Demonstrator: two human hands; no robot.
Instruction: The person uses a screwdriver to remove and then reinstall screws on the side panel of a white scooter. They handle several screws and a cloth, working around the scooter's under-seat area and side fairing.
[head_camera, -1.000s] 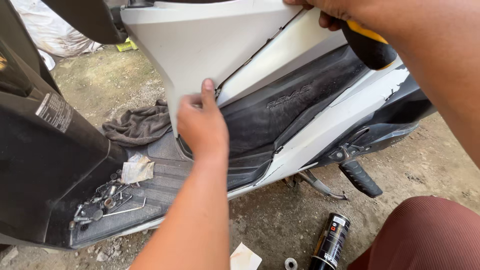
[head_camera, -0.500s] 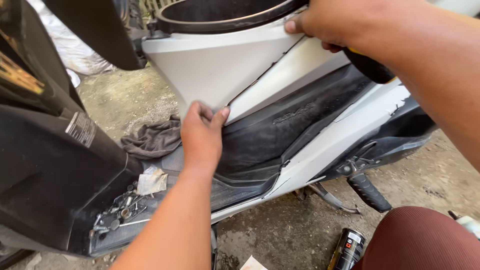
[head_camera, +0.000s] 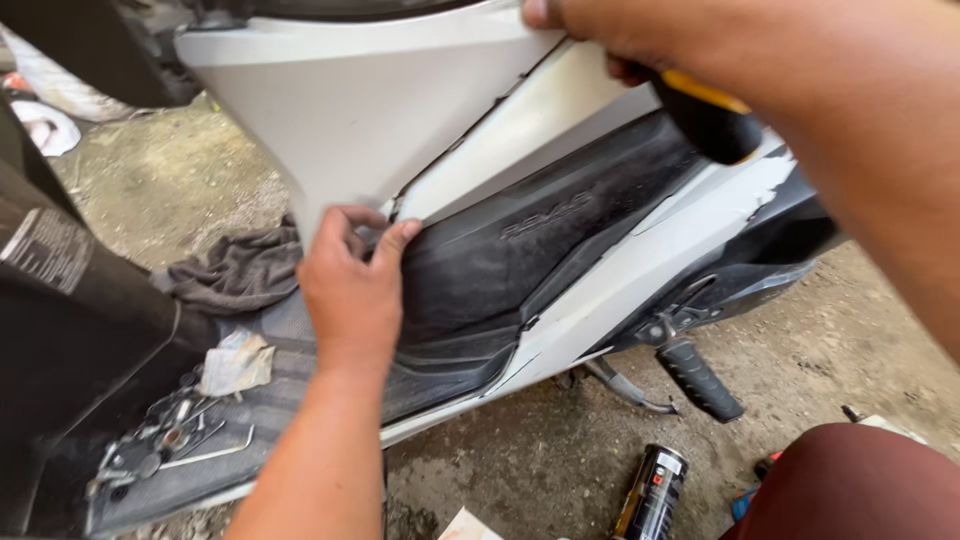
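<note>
A white scooter side panel stands over a dusty black inner cover. My left hand grips the lower tip of the white panel, fingers curled around its edge. My right hand holds the panel's upper edge at the top of the view, with a black and yellow tool handle in its palm. The gap between the white panel and the white trim strip runs between my two hands.
A grey rag and crumpled paper lie on the black footboard, beside several loose metal tools. A black spray can lies on the dirt ground. A folded footpeg sticks out. My maroon-clad knee is bottom right.
My left hand shifted from pressing flat on the panel's tip to curling its fingers around the edge. The view moved closer and down; my right hand stayed on the top edge.
</note>
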